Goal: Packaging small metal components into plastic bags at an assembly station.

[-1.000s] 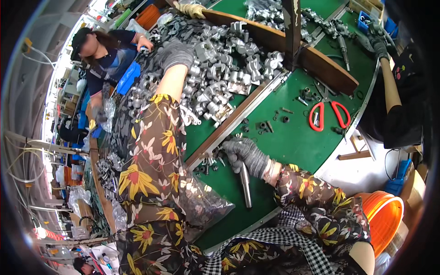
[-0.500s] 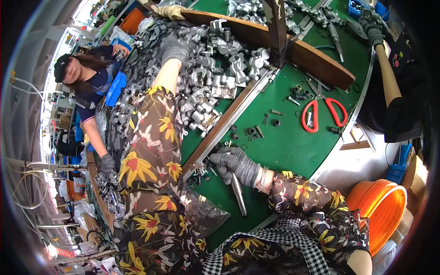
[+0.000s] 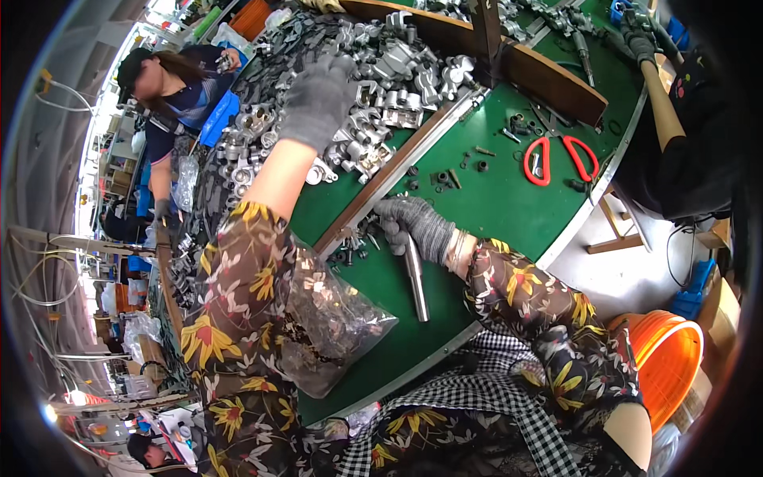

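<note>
My left hand (image 3: 318, 99), in a grey glove, is over a heap of silver metal castings (image 3: 401, 111). Its fingers point away from me into the pile, and their tips are hard to make out. My right hand (image 3: 417, 226), gloved in striped grey, is closed around a shiny steel rod (image 3: 416, 286) that slants down toward me over the green tabletop (image 3: 453, 302). Beside its fingertips lie small screws and metal bits (image 3: 350, 250) against a metal-edged wooden divider (image 3: 397, 171). Near my left forearm rests a clear plastic bag (image 3: 334, 326) of small brassy parts.
Red-handled scissors (image 3: 537, 162) lie on the right among small black fittings and pins (image 3: 482, 166). A dark wooden board (image 3: 548, 83) spans the far side. Beyond the table's right edge stands an orange bucket (image 3: 664, 358). Co-workers sit at left (image 3: 179, 87) and right (image 3: 668, 151).
My left hand has drawn back toward me over the castings, uncovering more of the plastic bag. My right hand keeps its hold on the rod. The whole view has shifted slightly.
</note>
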{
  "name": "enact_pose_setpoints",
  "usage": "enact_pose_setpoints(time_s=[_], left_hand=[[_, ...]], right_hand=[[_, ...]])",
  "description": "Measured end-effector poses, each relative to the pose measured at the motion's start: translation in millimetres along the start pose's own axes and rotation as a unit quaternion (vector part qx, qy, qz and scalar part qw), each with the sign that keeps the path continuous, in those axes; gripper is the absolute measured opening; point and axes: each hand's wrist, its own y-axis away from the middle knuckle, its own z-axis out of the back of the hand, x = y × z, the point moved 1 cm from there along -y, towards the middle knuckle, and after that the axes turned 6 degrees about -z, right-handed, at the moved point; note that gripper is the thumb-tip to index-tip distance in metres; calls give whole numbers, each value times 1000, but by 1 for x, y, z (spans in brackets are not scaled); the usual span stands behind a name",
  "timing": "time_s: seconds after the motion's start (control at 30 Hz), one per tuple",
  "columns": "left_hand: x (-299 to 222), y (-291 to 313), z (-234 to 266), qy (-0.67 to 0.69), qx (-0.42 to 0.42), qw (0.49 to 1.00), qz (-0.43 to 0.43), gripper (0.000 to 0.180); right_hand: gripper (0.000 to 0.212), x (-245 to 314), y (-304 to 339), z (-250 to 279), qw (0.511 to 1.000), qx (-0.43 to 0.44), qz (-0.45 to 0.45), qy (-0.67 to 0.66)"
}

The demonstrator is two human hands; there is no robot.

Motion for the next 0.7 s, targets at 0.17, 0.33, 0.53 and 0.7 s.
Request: enact_pose_setpoints(time_s=[0.17,0.33,0.53,0.7], left_hand=[[-16,-50,-1,-1,116,993,30,39],[-38,-89,-57,110,210,963,125,60],[-16,-94,-116,222,190,947,138,48],[-29,-73,-90,79,57,995,3,40]], right_hand=[[17,3,8,-11,1000,2,1,-7],[18,7,14,4,999,-40,24,11],[18,12,15,-4,998,-46,16,36],[19,10,14,-9,999,-37,12,28]])
